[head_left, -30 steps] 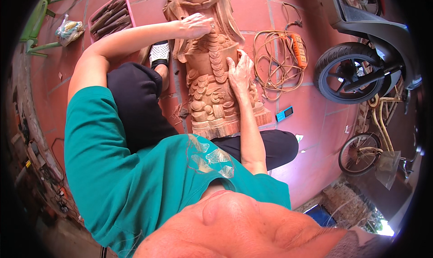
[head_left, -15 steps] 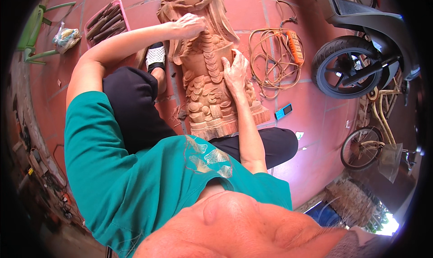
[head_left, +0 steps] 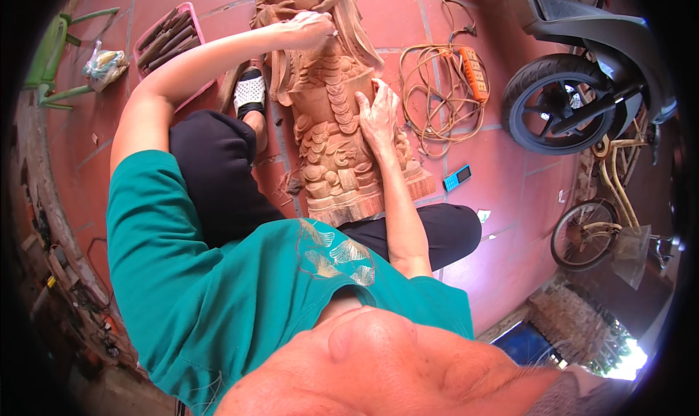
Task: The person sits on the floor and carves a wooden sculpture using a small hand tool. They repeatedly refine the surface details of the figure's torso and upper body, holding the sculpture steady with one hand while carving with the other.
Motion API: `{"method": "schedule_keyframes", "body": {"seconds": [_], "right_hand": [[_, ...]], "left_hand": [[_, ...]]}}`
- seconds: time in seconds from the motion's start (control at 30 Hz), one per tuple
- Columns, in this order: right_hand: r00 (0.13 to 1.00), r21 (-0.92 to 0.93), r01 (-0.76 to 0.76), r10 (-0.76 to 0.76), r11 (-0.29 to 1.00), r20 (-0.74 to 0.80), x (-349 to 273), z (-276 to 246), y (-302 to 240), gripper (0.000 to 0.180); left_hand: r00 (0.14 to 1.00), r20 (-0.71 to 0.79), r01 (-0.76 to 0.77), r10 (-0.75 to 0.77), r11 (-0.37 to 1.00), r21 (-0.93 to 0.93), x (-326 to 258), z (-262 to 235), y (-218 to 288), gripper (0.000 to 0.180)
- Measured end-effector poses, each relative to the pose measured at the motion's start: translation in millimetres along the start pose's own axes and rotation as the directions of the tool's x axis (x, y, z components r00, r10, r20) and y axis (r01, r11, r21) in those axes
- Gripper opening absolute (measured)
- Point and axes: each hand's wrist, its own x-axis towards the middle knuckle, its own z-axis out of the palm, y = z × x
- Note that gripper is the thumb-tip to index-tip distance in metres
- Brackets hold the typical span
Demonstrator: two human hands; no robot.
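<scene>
A reddish-brown wooden carving lies on the floor before my crossed legs, its surface worked with robe folds, beads and rounded scale shapes. Over its upper part, my left hand is closed with the fingers curled together; whatever it grips is hidden, apart from a tiny pale spot by the fingers. My right hand rests open along the right side of the carving, fingers stretched and pointing away from me, thumb apart on the wood.
Left of the carving stands a pink basket of dark tool-like rods, near a plastic bag and a green chair. To the right lie an orange power strip with coiled cord and a blue phone. A motorbike wheel stands farther right.
My left hand has shifted slightly up and turned at the wrist, still closed over the carving's upper part. My right hand stays nearly in place.
</scene>
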Motion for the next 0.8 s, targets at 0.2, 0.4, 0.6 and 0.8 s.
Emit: {"method": "schedule_keyframes", "body": {"seconds": [0.2, 0.4, 0.6, 0.8], "right_hand": [[1.0, -0.019, 0.004, -0.004, 1.0, 0.004, -1, -2, -1, 0.048], [1.0, -0.02, 0.013, -0.013, 1.0, -0.017, -1, 2, 6, 0.05], [1.0, -0.007, 0.015, -0.015, 1.0, -0.005, 0, 0, 0, 0.049], [1.0, 0.005, 0.005, -0.005, 1.0, -0.015, 0, -1, 0, 0.049]], "left_hand": [[0.972, 0.234, -0.06, 0.034, 0.993, 0.106, 21, 1, 38, 0.013], [0.889, 0.454, 0.109, -0.069, 0.992, -0.062, 37, -26, 48, 0.01], [0.966, 0.254, -0.039, 0.041, 0.999, -0.015, 26, -2, 15, 0.01], [0.888, 0.458, 0.117, 0.041, 0.943, -0.311, 42, -17, 34, 0.02]]}}
